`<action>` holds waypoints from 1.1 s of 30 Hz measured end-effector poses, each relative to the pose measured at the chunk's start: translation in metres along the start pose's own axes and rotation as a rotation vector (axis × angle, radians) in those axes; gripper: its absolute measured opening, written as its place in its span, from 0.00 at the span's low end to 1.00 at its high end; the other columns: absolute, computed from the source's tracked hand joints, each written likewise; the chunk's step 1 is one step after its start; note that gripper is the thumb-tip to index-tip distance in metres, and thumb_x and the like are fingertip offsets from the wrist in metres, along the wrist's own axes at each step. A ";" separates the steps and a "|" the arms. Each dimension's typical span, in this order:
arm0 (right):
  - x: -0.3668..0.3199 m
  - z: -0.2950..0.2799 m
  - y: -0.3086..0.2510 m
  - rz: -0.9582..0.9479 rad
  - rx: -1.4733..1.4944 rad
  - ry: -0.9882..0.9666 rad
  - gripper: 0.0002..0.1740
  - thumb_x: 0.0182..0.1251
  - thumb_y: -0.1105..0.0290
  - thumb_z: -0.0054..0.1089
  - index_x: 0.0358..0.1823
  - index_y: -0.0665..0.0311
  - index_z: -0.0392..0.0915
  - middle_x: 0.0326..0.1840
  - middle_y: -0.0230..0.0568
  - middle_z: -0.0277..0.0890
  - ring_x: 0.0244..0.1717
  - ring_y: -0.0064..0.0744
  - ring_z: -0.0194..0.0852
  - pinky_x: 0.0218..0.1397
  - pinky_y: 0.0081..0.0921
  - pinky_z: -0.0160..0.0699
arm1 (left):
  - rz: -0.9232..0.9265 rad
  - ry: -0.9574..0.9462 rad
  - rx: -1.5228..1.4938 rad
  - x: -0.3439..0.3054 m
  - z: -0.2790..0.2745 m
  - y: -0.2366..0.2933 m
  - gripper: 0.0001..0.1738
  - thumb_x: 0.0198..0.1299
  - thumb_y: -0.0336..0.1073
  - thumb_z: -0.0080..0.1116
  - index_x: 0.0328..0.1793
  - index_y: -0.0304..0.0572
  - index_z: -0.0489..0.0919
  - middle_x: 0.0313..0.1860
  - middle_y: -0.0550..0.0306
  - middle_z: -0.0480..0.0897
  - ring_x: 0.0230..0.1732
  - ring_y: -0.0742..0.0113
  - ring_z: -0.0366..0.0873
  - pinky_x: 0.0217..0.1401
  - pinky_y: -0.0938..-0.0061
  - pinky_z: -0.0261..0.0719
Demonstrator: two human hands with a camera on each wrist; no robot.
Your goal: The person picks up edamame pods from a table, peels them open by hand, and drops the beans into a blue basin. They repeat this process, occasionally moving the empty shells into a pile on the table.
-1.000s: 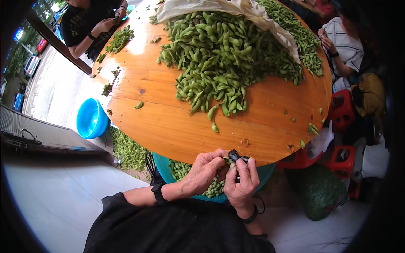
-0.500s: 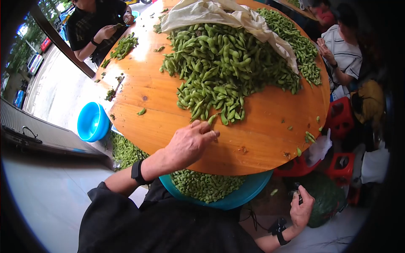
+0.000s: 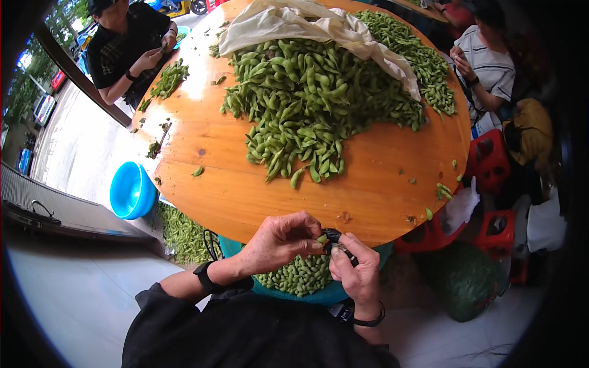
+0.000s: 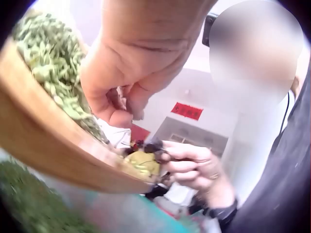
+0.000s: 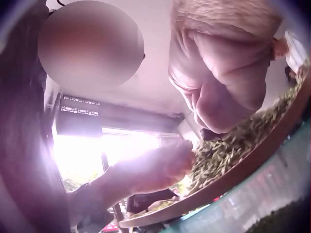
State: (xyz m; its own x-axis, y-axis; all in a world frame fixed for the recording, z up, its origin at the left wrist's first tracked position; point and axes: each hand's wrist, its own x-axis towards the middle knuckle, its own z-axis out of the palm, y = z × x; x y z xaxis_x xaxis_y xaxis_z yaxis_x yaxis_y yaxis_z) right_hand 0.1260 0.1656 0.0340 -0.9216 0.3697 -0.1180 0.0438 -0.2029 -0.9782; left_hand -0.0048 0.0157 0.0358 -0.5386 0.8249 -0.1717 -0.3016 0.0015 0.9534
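Over the near table edge, my left hand (image 3: 279,242) pinches a green pod (image 3: 322,239) between thumb and fingers. Touching close beside it, my right hand (image 3: 359,270) has its fingers curled round a small black tool (image 3: 333,235); black also covers part of a fingertip. In the left wrist view the right hand (image 4: 194,167) holds the dark piece (image 4: 154,146). A big heap of green pods (image 3: 300,92) lies on the wooden table (image 3: 233,190). Below my hands, a teal basin holds shelled beans (image 3: 297,276).
Pale cloth (image 3: 276,27) covers the heap's far side. One person (image 3: 126,52) sits far left, another (image 3: 491,61) at the right. A blue basin (image 3: 132,190) stands left, above empty pods (image 3: 184,233) on the floor. Red stools (image 3: 488,161) and a dark green bag (image 3: 460,282) are at the right.
My left hand has come back from the heap's near edge with a pod. My right hand has moved in from the lower right to meet it, still holding the black tool.
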 end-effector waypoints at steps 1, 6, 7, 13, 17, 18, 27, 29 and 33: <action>0.001 0.003 0.002 0.025 0.077 -0.020 0.10 0.69 0.82 0.55 0.50 0.79 0.77 0.34 0.32 0.69 0.23 0.14 0.67 0.22 0.16 0.65 | 0.014 0.018 -0.063 -0.002 0.001 -0.006 0.09 0.64 0.24 0.64 0.47 0.38 0.75 0.36 0.63 0.82 0.34 0.78 0.80 0.36 0.81 0.79; 0.001 -0.001 0.004 0.065 0.009 -0.113 0.10 0.69 0.82 0.55 0.49 0.80 0.77 0.35 0.33 0.68 0.23 0.15 0.67 0.22 0.16 0.65 | -0.068 0.032 -0.082 -0.008 -0.003 -0.012 0.17 0.62 0.23 0.66 0.52 0.40 0.70 0.34 0.58 0.84 0.33 0.76 0.81 0.34 0.81 0.79; 0.000 -0.002 0.006 0.055 -0.024 -0.142 0.10 0.69 0.82 0.55 0.49 0.81 0.76 0.35 0.33 0.67 0.23 0.15 0.67 0.21 0.17 0.65 | -0.087 0.023 -0.055 -0.008 -0.003 -0.013 0.20 0.61 0.23 0.67 0.53 0.41 0.68 0.34 0.57 0.84 0.33 0.76 0.81 0.33 0.81 0.79; -0.002 -0.004 0.009 0.128 0.051 -0.133 0.09 0.69 0.83 0.56 0.48 0.81 0.76 0.35 0.32 0.66 0.24 0.16 0.68 0.21 0.17 0.64 | -0.068 0.100 0.016 -0.010 0.003 -0.019 0.20 0.60 0.22 0.66 0.51 0.41 0.67 0.30 0.60 0.82 0.29 0.77 0.78 0.27 0.81 0.75; -0.004 -0.005 0.009 0.138 0.089 -0.127 0.09 0.69 0.84 0.56 0.48 0.81 0.76 0.35 0.32 0.66 0.24 0.16 0.67 0.22 0.16 0.64 | -0.027 0.115 0.075 -0.011 0.005 -0.020 0.20 0.60 0.22 0.66 0.51 0.41 0.67 0.28 0.60 0.82 0.29 0.77 0.78 0.26 0.81 0.75; -0.003 -0.006 0.009 0.105 0.060 -0.142 0.08 0.69 0.84 0.56 0.47 0.81 0.76 0.35 0.32 0.66 0.24 0.16 0.68 0.22 0.16 0.63 | -0.076 0.068 -0.013 -0.011 0.004 -0.018 0.20 0.60 0.21 0.66 0.52 0.41 0.68 0.30 0.59 0.82 0.29 0.75 0.79 0.28 0.81 0.75; -0.001 -0.009 0.015 -0.189 -0.225 -0.190 0.11 0.62 0.83 0.59 0.46 0.72 0.80 0.31 0.38 0.69 0.25 0.26 0.73 0.25 0.22 0.69 | -0.239 -0.095 -0.571 -0.013 0.006 -0.021 0.18 0.60 0.22 0.65 0.54 0.37 0.72 0.28 0.59 0.82 0.28 0.69 0.82 0.25 0.77 0.75; 0.001 -0.004 0.012 -0.499 -0.593 -0.044 0.13 0.58 0.84 0.60 0.46 0.71 0.80 0.31 0.44 0.70 0.28 0.37 0.76 0.30 0.28 0.73 | -0.191 -0.022 -0.422 -0.018 0.006 -0.023 0.15 0.60 0.22 0.65 0.52 0.37 0.75 0.28 0.59 0.82 0.28 0.69 0.82 0.26 0.75 0.76; -0.010 -0.024 0.003 -0.444 -0.750 0.203 0.14 0.57 0.86 0.57 0.46 0.76 0.78 0.34 0.49 0.73 0.31 0.42 0.78 0.35 0.31 0.77 | 0.364 -0.002 0.609 -0.030 -0.007 -0.023 0.10 0.55 0.17 0.63 0.41 0.37 0.82 0.29 0.56 0.81 0.30 0.63 0.82 0.29 0.69 0.79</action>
State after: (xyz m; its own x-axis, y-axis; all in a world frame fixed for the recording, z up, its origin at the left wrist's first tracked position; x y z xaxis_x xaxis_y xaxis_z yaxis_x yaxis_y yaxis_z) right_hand 0.1444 0.1836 0.0279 -0.8306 0.4412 0.3398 0.0058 0.6170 -0.7869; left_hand 0.0132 -0.0130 0.0176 -0.5202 0.8340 0.1840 0.3907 0.0408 0.9196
